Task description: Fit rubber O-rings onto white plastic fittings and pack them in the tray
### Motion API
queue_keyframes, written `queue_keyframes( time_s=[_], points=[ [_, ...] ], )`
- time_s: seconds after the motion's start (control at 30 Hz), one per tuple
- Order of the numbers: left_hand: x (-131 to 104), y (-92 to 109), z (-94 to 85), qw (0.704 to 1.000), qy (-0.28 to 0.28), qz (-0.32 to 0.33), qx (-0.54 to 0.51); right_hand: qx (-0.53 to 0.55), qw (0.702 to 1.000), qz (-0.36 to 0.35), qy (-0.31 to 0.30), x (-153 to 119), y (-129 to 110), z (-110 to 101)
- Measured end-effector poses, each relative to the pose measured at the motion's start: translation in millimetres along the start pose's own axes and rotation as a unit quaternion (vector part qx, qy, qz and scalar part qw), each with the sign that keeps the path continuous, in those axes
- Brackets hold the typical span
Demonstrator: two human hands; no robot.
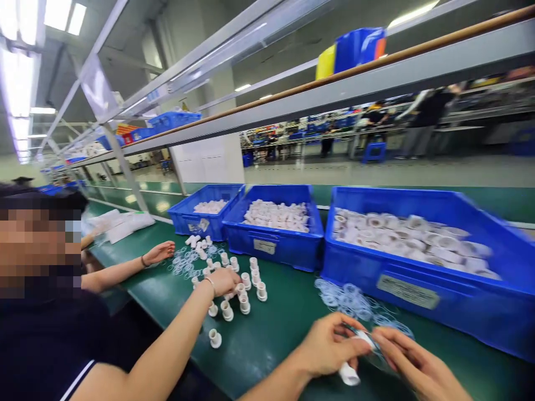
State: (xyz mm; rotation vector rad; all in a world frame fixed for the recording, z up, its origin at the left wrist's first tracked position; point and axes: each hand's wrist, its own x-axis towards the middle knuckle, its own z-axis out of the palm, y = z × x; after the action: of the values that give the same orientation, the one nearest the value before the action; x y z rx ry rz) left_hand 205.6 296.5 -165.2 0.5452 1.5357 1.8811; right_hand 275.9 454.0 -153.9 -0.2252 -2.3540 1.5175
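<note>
Your left hand (328,345) pinches a white tube (349,374), right hand (412,356) a blue ring (379,350); looks unfinished, plenty left in bin (355,267).

A long, glossy, dark green workbench (288,317) stretches away toward the left. Three blue bins stand on it in a row: a small bin (179,221) at left, a medium bin (292,252) and a large bin (355,278) at right. In front of the large bin lies a tangled heap of pale blue rings (349,301). Farther left, small white tubes (244,303), mostly upright, stand near a second ring heap (184,262); pale plastic bags (131,225) lie beyond.
</note>
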Motion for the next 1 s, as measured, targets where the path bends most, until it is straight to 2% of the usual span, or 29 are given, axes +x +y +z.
queue_keyframes(
  time_s=[0.13, 0.2, 0.5, 0.67, 0.77, 1.0],
  points=[
    [-2.5, 15.8, -11.0, 0.999, 0.0, 0.034, 0.015, 0.056, 0.997, 0.021, -0.051, -8.3, -31.6, 4.4],
    [-4.2, 23.1, -11.3, 0.999, -0.003, 0.033, 0.001, 0.066, 0.995, 0.016, -0.072, -10.5, -37.7, 6.1],
    [-2.7, 21.6, -11.4, 0.993, -0.007, 0.006, -0.115, -0.013, 0.998, -0.01, -0.067, -6.5, -20.5, 2.4],
    [-2.4, 16.6, -15.0, 0.991, -0.049, -0.016, -0.12, 0.072, 0.993, 0.008, -0.088, -6.2, -21.8, 5.0],
    [-2.9, 15.1, -14.3, 0.991, -0.056, -0.032, -0.114, 0.095, 0.989, 0.02, -0.109, -5.3, -22.7, 5.0],
    [-3.9, 20.0, -11.7, 0.995, -0.04, -0.023, -0.085, 0.076, 0.995, 0.037, -0.059, -0.5, -21.0, -2.3]
  ],
)
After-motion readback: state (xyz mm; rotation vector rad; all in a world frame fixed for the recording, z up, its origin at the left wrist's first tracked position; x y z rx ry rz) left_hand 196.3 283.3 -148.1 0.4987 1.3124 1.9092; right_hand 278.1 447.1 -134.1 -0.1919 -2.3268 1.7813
